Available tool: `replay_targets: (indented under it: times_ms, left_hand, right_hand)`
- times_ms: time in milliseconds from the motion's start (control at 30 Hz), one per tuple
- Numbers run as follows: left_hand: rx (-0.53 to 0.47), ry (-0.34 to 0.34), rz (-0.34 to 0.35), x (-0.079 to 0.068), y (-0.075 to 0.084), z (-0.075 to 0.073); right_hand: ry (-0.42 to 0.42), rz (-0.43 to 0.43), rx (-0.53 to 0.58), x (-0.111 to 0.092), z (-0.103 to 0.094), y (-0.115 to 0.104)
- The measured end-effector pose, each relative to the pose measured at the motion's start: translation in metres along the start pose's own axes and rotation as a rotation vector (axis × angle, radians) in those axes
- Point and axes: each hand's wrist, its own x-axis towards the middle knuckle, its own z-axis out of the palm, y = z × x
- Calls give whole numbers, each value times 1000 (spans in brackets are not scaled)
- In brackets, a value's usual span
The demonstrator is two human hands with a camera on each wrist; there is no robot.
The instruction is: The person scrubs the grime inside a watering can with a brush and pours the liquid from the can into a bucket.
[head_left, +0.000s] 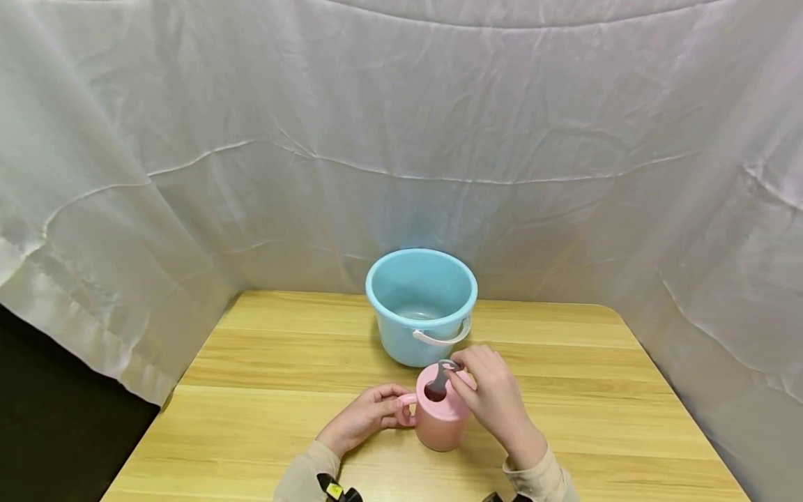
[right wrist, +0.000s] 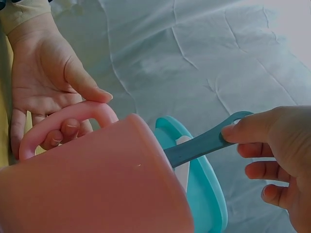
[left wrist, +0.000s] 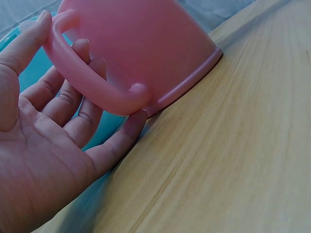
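A pink container (head_left: 442, 427) with a side handle (left wrist: 80, 68) and a round opening in its top stands on the table. My left hand (head_left: 370, 417) holds that handle, thumb on its upper part and several fingers reaching through the loop. A grey-blue tool with a flat handle (right wrist: 197, 145) and a hole at its end slants out of the opening. Between thumb and forefinger, my right hand (head_left: 492, 394) pinches the tool near its holed end, the other fingers curled beside it. The tool's lower part is hidden inside the container.
Just behind the container stands a light-blue bucket (head_left: 422, 282), its white handle (head_left: 442, 340) hanging at the front. The wooden table (head_left: 282, 362) ends at the back near a grey-white curtain (head_left: 401, 139), which also hangs along both sides.
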Motion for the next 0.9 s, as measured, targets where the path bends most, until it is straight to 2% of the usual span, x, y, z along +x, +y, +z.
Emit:
replay_targets:
  times_ms: [300,433,567,700,900]
  left_hand:
    - [3,-5,-5,0,1,0]
    - [3,-10,-3,0,0,-1]
    - [2,-12,-2,0,0,-1]
    - [5,-9,-4,0,0,-1]
    - [2,-7,-8,-1,1,-1]
  right_hand:
    - [-20,1,19,-2,7,4]
    - [-41,-10,-10,-4,13,7]
    - [-114,-11,-49,-6,17,7]
    - [-214,27,-49,-7,18,6]
    - [-269,52,-33,-9,15,5]
